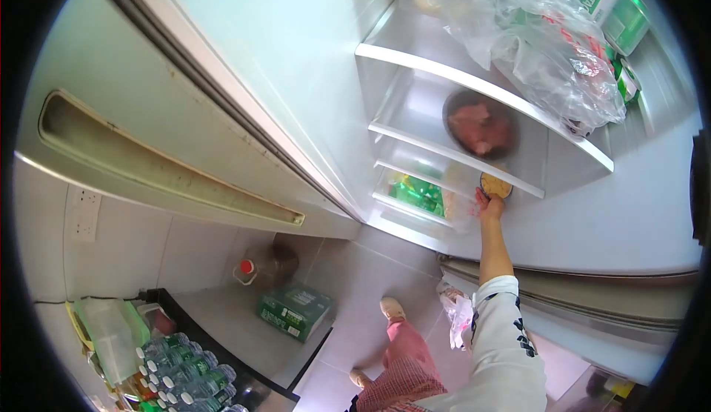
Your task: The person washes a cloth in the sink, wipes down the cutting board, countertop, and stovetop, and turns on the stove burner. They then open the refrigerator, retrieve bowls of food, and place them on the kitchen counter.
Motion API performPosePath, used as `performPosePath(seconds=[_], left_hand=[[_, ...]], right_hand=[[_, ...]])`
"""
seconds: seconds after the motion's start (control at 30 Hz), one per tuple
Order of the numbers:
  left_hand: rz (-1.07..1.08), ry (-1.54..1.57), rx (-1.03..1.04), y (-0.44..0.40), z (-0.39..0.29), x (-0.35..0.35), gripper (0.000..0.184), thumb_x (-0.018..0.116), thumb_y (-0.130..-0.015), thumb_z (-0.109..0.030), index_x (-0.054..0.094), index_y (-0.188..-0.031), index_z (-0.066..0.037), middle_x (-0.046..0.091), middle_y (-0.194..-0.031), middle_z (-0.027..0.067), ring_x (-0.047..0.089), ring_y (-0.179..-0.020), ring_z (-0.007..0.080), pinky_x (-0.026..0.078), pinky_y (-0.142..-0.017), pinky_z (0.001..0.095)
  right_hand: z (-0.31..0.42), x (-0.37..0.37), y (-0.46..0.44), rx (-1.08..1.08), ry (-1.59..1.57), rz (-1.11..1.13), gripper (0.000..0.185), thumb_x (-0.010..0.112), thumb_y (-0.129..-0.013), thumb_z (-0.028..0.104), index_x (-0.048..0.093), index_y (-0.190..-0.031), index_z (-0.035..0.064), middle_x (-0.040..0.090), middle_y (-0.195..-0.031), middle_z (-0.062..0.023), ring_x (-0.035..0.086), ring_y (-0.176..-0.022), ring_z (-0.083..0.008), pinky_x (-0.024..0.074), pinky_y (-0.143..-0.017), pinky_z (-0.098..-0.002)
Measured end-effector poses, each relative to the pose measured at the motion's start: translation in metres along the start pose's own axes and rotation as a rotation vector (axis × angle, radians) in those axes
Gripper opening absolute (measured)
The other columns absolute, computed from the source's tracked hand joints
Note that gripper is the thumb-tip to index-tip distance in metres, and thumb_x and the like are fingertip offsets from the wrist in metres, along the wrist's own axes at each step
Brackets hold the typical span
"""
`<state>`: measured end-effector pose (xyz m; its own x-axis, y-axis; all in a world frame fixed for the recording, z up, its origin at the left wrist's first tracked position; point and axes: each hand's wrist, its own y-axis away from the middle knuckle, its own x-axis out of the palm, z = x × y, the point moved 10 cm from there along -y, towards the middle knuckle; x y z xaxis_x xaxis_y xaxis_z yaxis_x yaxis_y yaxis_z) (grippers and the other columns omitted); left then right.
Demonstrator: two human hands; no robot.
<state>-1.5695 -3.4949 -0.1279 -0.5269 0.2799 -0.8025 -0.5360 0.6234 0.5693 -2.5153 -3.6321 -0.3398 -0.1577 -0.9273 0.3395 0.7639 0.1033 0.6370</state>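
Note:
My right hand (489, 204) reaches into the open refrigerator, its fingers closed on the rim of a small round bowl (496, 184) of yellow food. The bowl is on a lower shelf level, near the front edge of the shelf (459, 158). Behind that edge, a dark round dish (481, 124) holds pieces of pinkish meat. Green packages (418, 193) show in the compartment below, to the left of my hand. My left hand does not show.
Clear plastic bags (544, 49) and a green carton (603, 4) fill the upper shelf. The fridge door (222, 115) stands open at left. Below are a green box (296, 310), bottled water (185, 371), a red-capped jug (266, 265) and a pink-white bag (456, 312).

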Motion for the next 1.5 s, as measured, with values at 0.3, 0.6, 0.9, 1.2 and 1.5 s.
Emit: performPosePath(seconds=[0.3, 0.6, 0.9, 1.2, 1.5], left_hand=[[0.092, 0.121, -0.055, 0.029, 0.077, 0.001, 0.038, 0.063, -0.077, -0.020, 0.055, -0.111, -0.004, 0.058, -0.108, 0.0103, 0.056, -0.099, 0.0242, 0.047, -0.084, 0.0374], [0.281, 0.998, -0.242, 0.068, 0.184, -0.015, 0.047, 0.066, -0.079, -0.020, 0.048, -0.121, -0.006, 0.057, -0.111, 0.0153, 0.052, -0.106, 0.0279, 0.040, -0.093, 0.0459], [0.887, 1.170, 0.319, 0.168, 0.043, -0.073, 0.052, 0.061, -0.079, -0.006, 0.036, -0.125, 0.000, 0.050, -0.114, 0.0187, 0.054, -0.101, 0.0278, 0.049, -0.080, 0.0365], [1.238, 1.138, 0.357, 0.254, 0.052, -0.087, 0.072, 0.065, -0.070, -0.003, 0.029, -0.132, -0.003, 0.046, -0.122, 0.0147, 0.048, -0.112, 0.0279, 0.043, -0.091, 0.0399], [0.962, 1.324, 0.374, 0.252, 0.089, -0.126, 0.067, 0.064, -0.063, -0.002, 0.039, -0.125, -0.001, 0.053, -0.115, 0.0127, 0.054, -0.105, 0.0289, 0.048, -0.086, 0.0429]], right_hand=[[-0.043, -0.002, 0.121, -0.086, 0.000, 0.123, 0.039, 0.040, -0.075, -0.003, 0.043, -0.114, -0.0064, 0.055, -0.104, -0.0185, 0.062, -0.079, -0.0332, 0.0553, -0.063, -0.0382], [-0.141, -0.081, 0.450, 0.309, 0.367, 0.553, 0.037, 0.042, -0.077, 0.000, 0.048, -0.113, -0.0052, 0.059, -0.100, -0.0168, 0.063, -0.077, -0.0272, 0.0551, -0.064, -0.0339], [-0.146, -0.237, 0.753, 0.742, 0.736, 1.007, 0.033, 0.047, -0.079, 0.007, 0.048, -0.107, -0.0111, 0.061, -0.098, -0.0163, 0.065, -0.074, -0.0257, 0.0541, -0.065, -0.0329], [-0.071, -0.296, 0.876, 0.799, 1.156, 1.306, 0.044, 0.054, -0.078, 0.008, 0.042, -0.118, -0.0066, 0.058, -0.101, -0.0186, 0.062, -0.085, -0.0257, 0.0537, -0.073, -0.0382], [0.080, -0.442, 0.645, 0.411, 0.842, 0.495, 0.034, 0.061, -0.074, 0.007, 0.048, -0.104, -0.0014, 0.062, -0.092, -0.0183, 0.064, -0.081, -0.0318, 0.0531, -0.073, -0.0424]])
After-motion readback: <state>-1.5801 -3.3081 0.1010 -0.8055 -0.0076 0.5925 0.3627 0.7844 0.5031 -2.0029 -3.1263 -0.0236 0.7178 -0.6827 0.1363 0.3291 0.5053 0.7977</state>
